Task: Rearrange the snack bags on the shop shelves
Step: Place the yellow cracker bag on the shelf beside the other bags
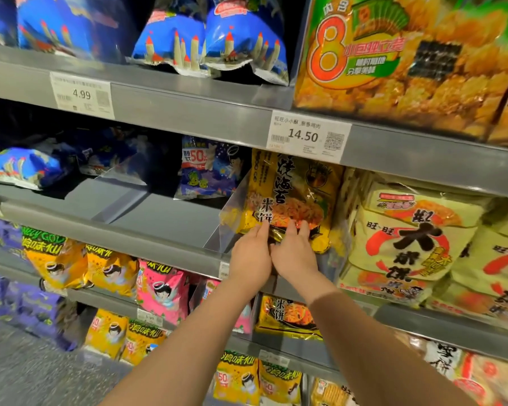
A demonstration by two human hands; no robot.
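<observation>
A yellow seaweed rice-cracker bag [294, 194] stands upright on the middle shelf [165, 218], just right of a clear plastic divider [232, 212]. Both my hands are pressed against its lower edge. My left hand [251, 256] has its fingers on the bag's bottom left part. My right hand [295, 253] lies beside it on the bottom middle. The fingers are laid flat on the bag's front; whether they grip it I cannot tell. A dark blue snack bag [208, 168] stands further back to the left of the divider.
Pale yellow rice-cracker packs [408, 244] crowd the shelf to the right. Blue bags [211, 42] and a big green-orange pack [393, 54] fill the shelf above. Orange and pink bags [112, 268] sit on the shelf below. Bare shelf space lies left of the divider.
</observation>
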